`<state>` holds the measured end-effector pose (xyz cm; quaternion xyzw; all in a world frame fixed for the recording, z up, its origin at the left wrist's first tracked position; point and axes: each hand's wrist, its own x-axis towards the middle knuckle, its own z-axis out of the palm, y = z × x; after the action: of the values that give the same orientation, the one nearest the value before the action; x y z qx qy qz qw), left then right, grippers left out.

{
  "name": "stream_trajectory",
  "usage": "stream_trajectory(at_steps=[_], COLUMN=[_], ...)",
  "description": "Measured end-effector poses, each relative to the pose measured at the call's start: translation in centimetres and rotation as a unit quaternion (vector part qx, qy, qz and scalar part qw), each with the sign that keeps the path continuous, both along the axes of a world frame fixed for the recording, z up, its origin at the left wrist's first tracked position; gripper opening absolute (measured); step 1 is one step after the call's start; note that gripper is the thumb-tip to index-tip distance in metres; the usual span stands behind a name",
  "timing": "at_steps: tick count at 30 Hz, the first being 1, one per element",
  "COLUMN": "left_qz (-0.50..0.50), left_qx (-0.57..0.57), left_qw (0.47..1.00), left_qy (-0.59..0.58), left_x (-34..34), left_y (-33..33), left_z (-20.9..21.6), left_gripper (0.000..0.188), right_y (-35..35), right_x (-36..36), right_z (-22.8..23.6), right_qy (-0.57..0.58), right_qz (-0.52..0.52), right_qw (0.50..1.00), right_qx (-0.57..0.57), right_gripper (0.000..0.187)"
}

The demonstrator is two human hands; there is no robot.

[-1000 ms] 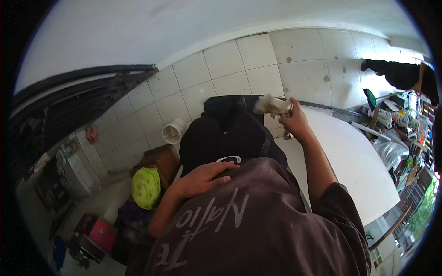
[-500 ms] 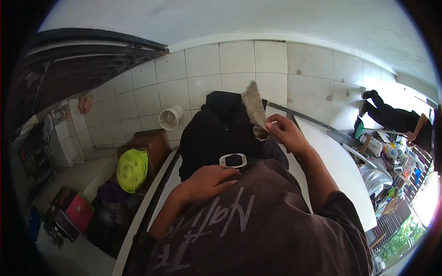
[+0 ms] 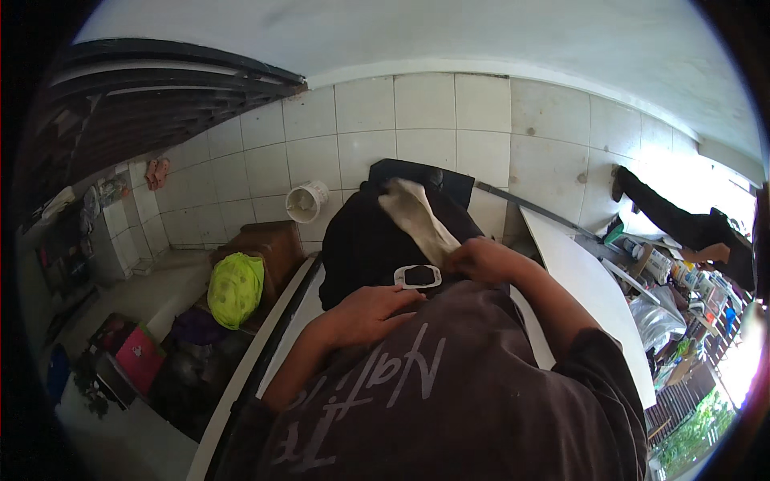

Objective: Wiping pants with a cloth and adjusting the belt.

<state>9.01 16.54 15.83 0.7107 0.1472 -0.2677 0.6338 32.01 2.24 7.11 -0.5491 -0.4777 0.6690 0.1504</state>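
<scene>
My left hand [image 3: 365, 314] lies against the front of my brown shirt, and at its fingertips is a small white-rimmed piece [image 3: 418, 276] with rounded corners and a dark middle. Its exact kind is unclear. A whitish, stained cloth strip [image 3: 417, 218] hangs from my right hand [image 3: 485, 262], whose fingers are closed on its near end, a little right of the white-rimmed piece. The strip slants up and left across the dark trousers [image 3: 353, 232] on my lap. My right fingertips are partly hidden.
A white bucket [image 3: 307, 202] stands on the tiled floor [image 3: 365, 148]. Left of me, a bright yellow-green bag [image 3: 236, 290] rests by a brown box [image 3: 273, 240]. At right are a white panel [image 3: 581, 284], cluttered goods [image 3: 666, 309] and another person's dark-clothed legs [image 3: 666, 207].
My right hand has come down and left, closer to the white-rimmed piece. The cloth strip has swung left and now lies over the dark trousers. My left hand has hardly moved.
</scene>
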Motion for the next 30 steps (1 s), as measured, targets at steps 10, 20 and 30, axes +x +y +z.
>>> stream_trajectory(at_steps=[10, 20, 30], left_qz=[0.012, 0.024, 0.087], left_qx=[-0.016, -0.039, -0.060], left_qw=[1.000, 0.998, 0.994], left_qy=[0.006, 0.033, -0.023], left_x=[0.5, 1.5, 0.9], left_y=[-0.5, -1.2, -1.4], left_z=[0.0, 0.1, -0.7], left_gripper=[0.040, 0.040, 0.039], right_y=[4.8, 6.1, 4.9], right_x=[-1.1, -3.9, 0.0], right_z=[-0.8, -6.0, -5.6], right_qy=[0.035, -0.074, 0.149], right_qz=[-0.106, 0.127, -0.157], right_qw=[0.993, 0.989, 0.972], right_qx=[0.033, 0.014, -0.095], right_gripper=[0.021, 0.025, 0.050])
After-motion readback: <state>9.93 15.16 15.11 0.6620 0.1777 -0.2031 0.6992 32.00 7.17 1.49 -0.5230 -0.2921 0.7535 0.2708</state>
